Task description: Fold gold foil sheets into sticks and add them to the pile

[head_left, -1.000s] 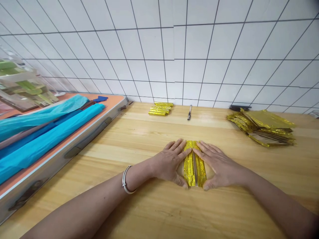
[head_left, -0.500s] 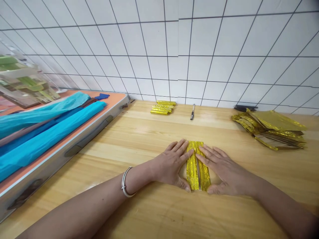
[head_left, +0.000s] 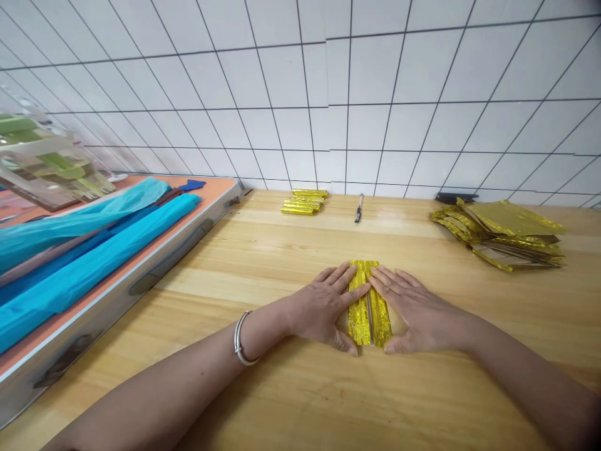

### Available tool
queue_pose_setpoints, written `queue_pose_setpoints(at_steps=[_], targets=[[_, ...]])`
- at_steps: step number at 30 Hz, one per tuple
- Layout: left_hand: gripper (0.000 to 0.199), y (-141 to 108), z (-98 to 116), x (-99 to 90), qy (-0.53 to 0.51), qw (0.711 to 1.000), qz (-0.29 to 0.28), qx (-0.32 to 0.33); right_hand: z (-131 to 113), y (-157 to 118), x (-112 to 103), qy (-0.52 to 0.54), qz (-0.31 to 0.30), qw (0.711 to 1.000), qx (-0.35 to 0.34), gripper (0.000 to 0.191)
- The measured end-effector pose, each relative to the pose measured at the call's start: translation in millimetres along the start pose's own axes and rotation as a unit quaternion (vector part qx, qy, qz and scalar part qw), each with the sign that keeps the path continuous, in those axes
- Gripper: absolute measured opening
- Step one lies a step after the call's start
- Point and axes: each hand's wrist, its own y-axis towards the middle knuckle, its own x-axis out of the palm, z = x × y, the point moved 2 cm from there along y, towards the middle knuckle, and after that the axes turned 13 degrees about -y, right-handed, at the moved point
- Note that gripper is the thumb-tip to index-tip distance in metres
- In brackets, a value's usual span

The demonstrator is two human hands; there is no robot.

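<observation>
Wall (head_left: 282, 75): white, dark grid lines.
Wooden tabletop (head_left: 197, 263): pale, grained.
Orange surface (head_left: 216, 186): left side, carries bright-blue rolled sheet (head_left: 113, 257).
Gold foil-faced stack (head_left: 511, 219): right rear, uneven.
Hands: left hand (head_left: 314, 310) and right hand (head_left: 422, 316) spread wide, palms down, touching folded gold foil sheet (head_left: 359, 313).
Foil sheet: flat on tabletop, between hands; narrow central gap.
Gold strips (head_left: 300, 205): near wall.
Slim pen (head_left: 359, 208): beside strips.
Step, judged: pressing folds; calls for even pressure.

Fingers (head_left: 359, 292) partly hide the gold foil (head_left: 359, 322), and turquoise sheets (head_left: 117, 256) run out of view.
</observation>
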Motion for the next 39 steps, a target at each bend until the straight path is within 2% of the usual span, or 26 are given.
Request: queue_pose_setpoints(at_steps=[5, 8, 10, 12, 14, 15, 17, 22, 27, 33, 39], targets=[[0.119, 3, -2, -1.1, -0.013, 1.0, -0.005, -0.013, 2, 2, 1, 0.002, -0.007, 1.0, 0.007, 0.114], [0.121, 0, -4, -5.6, -0.04, 0.999, -0.006, 0.007, 4, 0, -1, 0.015, 0.003, 1.0, 0.003, 0.117], [0.114, -2, -5, -11.2, -0.07, 0.997, 0.028, 0.019, 5, -2, -5, 0.036, 0.035, 0.999, 0.004, 0.114], [0.089, -4, -7, -17.6, -0.105, 0.987, 0.117, 0.016, 6, -4, -9, 0.065, 0.106, 0.992, 0.033, 0.099], [0.045, -3, -9, -20.8, -0.13, 0.968, 0.216, -0.001, 7, -4, -13, 0.094, 0.204, 0.971, 0.083, 0.066], [0.027, -2, -8, -20.2, -0.134, 0.959, 0.247, -0.009, 7, -4, -14, 0.103, 0.245, 0.958, 0.105, 0.046], [0.015, 3, -5, -15.0, -0.125, 0.955, 0.27, -0.02, 5, -2, -12, 0.109, 0.294, 0.941, 0.124, 0.02], [0.01, 15, 6, 0.4, -0.06, 0.964, 0.257, -0.015, 0, 5, 0, 0.082, 0.317, 0.939, 0.108, 0.013], [0.013, 18, 11, 3.2, -0.038, 0.972, 0.231, 0.0, -1, 7, 5, 0.043, 0.314, 0.943, 0.1, 0.016], [0.014, 17, 11, 3.1, -0.048, 0.983, 0.176, 0.009, -3, 9, 5, 0.005, 0.243, 0.966, 0.091, 0.021], [0.042, 9, 7, -4.1, -0.047, 0.99, 0.13, 0.025, -2, 4, -3, -0.003, 0.163, 0.983, 0.088, 0.037]])
